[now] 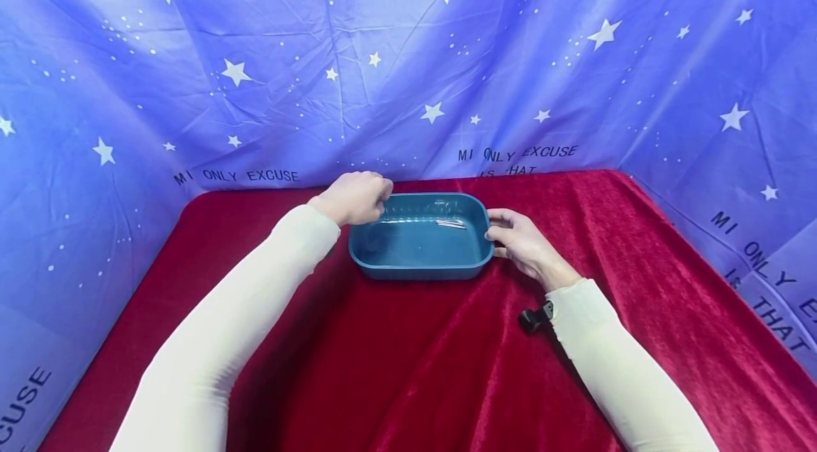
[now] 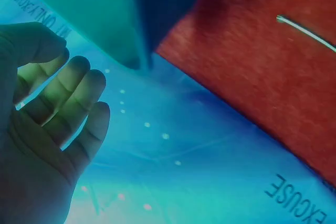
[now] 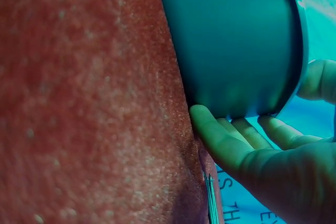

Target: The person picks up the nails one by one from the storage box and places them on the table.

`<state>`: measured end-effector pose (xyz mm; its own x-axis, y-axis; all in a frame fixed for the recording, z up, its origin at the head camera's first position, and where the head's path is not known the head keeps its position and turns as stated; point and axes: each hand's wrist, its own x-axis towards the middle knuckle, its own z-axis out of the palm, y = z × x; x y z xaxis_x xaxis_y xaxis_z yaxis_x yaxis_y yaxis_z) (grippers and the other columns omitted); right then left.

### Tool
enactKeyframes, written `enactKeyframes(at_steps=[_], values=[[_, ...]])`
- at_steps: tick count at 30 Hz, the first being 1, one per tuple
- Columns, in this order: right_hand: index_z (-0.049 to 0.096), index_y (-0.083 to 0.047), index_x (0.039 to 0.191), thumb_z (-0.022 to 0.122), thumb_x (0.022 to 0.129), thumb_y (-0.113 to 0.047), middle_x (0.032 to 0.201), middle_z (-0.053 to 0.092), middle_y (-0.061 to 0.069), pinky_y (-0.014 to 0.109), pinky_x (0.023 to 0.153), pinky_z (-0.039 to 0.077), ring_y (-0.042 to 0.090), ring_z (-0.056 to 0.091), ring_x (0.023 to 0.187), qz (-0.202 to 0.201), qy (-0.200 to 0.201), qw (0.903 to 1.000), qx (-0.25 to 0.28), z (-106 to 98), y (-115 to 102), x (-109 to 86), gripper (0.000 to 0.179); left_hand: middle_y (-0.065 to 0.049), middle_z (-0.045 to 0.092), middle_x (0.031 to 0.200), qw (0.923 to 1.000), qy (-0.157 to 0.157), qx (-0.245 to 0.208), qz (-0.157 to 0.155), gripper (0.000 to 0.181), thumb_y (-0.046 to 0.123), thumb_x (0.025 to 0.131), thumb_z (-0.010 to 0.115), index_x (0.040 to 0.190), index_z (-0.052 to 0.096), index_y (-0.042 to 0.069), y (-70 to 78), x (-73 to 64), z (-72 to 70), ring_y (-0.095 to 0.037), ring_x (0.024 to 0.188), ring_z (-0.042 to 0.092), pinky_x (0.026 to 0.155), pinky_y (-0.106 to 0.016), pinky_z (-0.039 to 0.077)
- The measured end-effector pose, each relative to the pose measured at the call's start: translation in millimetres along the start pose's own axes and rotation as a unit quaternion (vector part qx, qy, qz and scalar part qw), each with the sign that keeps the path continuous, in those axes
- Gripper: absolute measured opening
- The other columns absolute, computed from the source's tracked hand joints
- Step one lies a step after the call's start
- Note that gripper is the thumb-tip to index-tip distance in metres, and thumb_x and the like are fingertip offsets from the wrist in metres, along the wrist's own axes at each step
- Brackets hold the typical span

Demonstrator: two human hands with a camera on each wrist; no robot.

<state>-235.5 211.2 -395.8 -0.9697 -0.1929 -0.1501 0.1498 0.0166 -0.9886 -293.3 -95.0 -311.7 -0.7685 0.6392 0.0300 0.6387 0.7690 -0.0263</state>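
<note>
A deep teal plastic box (image 1: 421, 272) with rounded corners stands on the red cloth. My right hand (image 1: 520, 243) grips its right end, with the thumb at the rim and the fingers along the outer wall. The right wrist view shows these fingers (image 3: 220, 135) spread against the box's outside (image 3: 231, 40). By the box's left back corner is my left hand (image 1: 357, 198), loosely curled. In the left wrist view its palm (image 2: 37, 145) shows nothing held, and the box wall (image 2: 168, 9) is beyond the fingertips. Several thin metallic sticks (image 1: 450, 223) show inside the box.
Red velvet cloth (image 1: 383, 367) covers the table. A thin metal rod (image 2: 310, 34) lies on it in the left wrist view, and several thin rods (image 3: 211, 198) show below the right fingers. Blue star-printed curtains (image 1: 383, 26) rise behind and at both sides.
</note>
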Motion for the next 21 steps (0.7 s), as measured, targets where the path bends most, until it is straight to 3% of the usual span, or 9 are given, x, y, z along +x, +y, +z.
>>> enactKeyframes(at_steps=[21], values=[[0.037,0.006,0.137,0.047,0.085,0.005,0.128,0.045,0.028,0.038,0.078,0.055,0.022,0.058,0.09,-0.006,0.003,1.0,-0.002,1.9,-0.1,-1.8,0.053,0.002,0.056,0.081,0.9988,-0.007,0.025,0.041,0.01,0.006,0.08,0.053,0.079,0.055,0.016,44.0,42.7,-0.6,-0.02,0.077,0.054,0.071,-0.04,0.048]])
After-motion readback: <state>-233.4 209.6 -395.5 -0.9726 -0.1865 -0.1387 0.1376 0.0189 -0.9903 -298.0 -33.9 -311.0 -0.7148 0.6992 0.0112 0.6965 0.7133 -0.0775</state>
